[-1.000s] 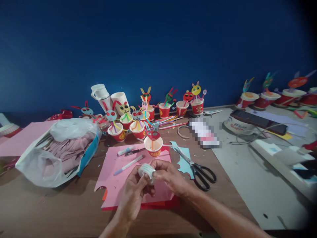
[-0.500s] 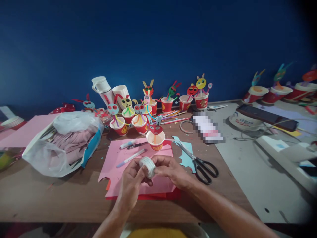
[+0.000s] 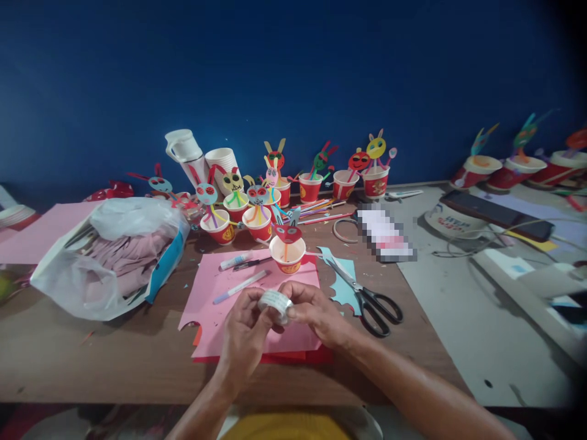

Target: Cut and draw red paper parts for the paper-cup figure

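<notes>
Between both hands is a roll of tape [image 3: 275, 299], whitish with faint print on its band. My left hand [image 3: 247, 324] is closed round its left side, thumb at the front. The fingers of my right hand [image 3: 316, 311] pinch its right edge. Below the hands lies a pink paper sheet [image 3: 211, 330] over red sheets. Just beyond the roll stands a red and white paper cup [image 3: 288, 260] with a red paper face on it. A capped marker [image 3: 241, 287] rests on the pink sheet to the left. Black-handled scissors [image 3: 367, 299] lie right of my right hand on a cut blue paper [image 3: 343, 287].
Several decorated cups [image 3: 215, 226] line the back near stacked white cups [image 3: 221, 165]. At left sits a box with a plastic bag [image 3: 110, 244]. A ring [image 3: 346, 230] and pencils [image 3: 316, 211] lie behind. A phone [image 3: 498, 214] rests on a bowl [image 3: 454, 221] at right.
The tape roll has been turned in my hands, its band now lying more level. My right fingers have shifted slightly along its edge. The whole view has tilted a little.
</notes>
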Tool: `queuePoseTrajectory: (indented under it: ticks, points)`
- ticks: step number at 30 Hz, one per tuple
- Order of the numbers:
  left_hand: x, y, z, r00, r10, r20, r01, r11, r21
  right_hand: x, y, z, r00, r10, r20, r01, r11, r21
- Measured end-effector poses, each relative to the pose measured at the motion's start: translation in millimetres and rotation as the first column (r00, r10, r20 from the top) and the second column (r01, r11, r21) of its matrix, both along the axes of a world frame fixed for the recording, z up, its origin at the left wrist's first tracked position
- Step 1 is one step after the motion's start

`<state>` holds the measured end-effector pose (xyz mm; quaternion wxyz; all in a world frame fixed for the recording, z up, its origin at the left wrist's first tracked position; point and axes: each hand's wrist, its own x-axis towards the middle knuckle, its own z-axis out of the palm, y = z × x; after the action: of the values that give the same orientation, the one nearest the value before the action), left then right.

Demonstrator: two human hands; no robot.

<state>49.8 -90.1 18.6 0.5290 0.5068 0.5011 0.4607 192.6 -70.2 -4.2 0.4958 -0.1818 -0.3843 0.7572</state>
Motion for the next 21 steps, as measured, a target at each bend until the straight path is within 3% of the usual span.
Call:
queuePoseTrajectory:
  ticks: [5, 12, 21]
  points:
    - [-0.1, 0.3, -0.4, 0.999, 0.001, -0.035, 0.000, 1.000, 0.025, 1.1, 0.2, 1.8, 0.998, -0.010, 0.058, 0.012, 1.000, -0.020]
    - [0.3, 1.9, -0.9, 0.997, 0.020, 0.074, -0.014, 0.997, -0.082, 4.1, -0.5, 9.5, 0.997, 0.028, 0.070, -0.025, 0.999, -0.046]
    - [-3.8, 4.6, -6.5, 0.991, 0.002, 0.132, 0.010, 0.996, -0.090, 6.2, -0.4, 5.9, 0.992, 0.087, 0.087, -0.088, 0.996, 0.004]
